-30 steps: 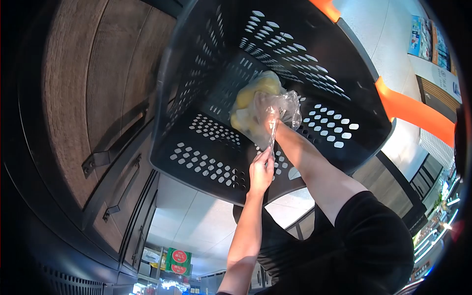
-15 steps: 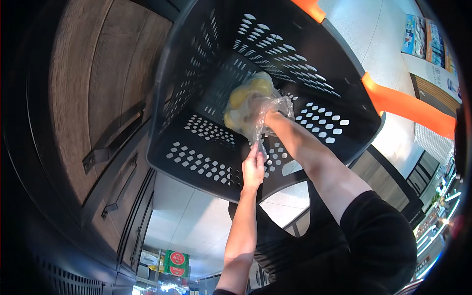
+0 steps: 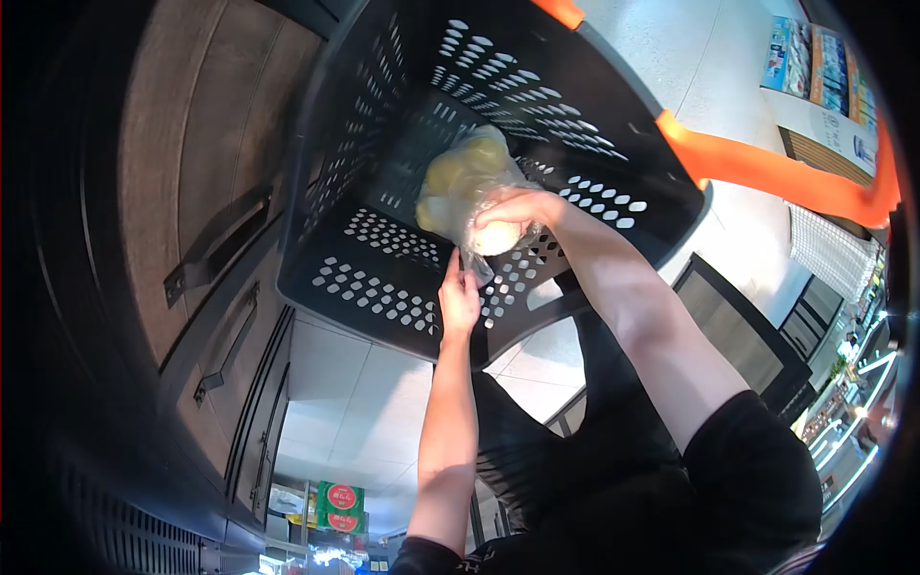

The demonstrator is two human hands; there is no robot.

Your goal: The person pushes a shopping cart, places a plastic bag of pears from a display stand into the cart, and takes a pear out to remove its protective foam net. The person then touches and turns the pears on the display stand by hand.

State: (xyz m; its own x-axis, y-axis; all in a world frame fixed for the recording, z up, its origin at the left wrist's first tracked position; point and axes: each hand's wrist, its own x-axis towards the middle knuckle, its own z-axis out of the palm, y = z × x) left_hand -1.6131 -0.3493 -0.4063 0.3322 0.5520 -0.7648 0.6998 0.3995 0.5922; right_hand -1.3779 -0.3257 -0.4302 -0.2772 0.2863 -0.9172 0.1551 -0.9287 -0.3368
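Note:
A clear plastic bag point(image 3: 443, 213) with several yellow fruits inside lies in a black shopping basket point(image 3: 383, 331). My right hand point(image 3: 522, 205) is closed around a pale yellow round fruit point(image 3: 496, 238) at the bag's mouth; its exact kind is unclear. Below it, my left hand point(image 3: 460, 299) pinches the near edge of the bag, with the fingertips partly hidden by the plastic.
An orange handle point(image 3: 767, 161) joins the basket's right rim. Dark wooden cabinets with metal handles point(image 3: 230, 345) stand along the left. Light floor tiles point(image 3: 335, 393) show below, and green packages point(image 3: 340, 506) are stacked at the lower left.
My right hand has drawn back from inside the bag to its mouth, and the round fruit now shows in it. The left hand, still on the bag, appears further left and higher.

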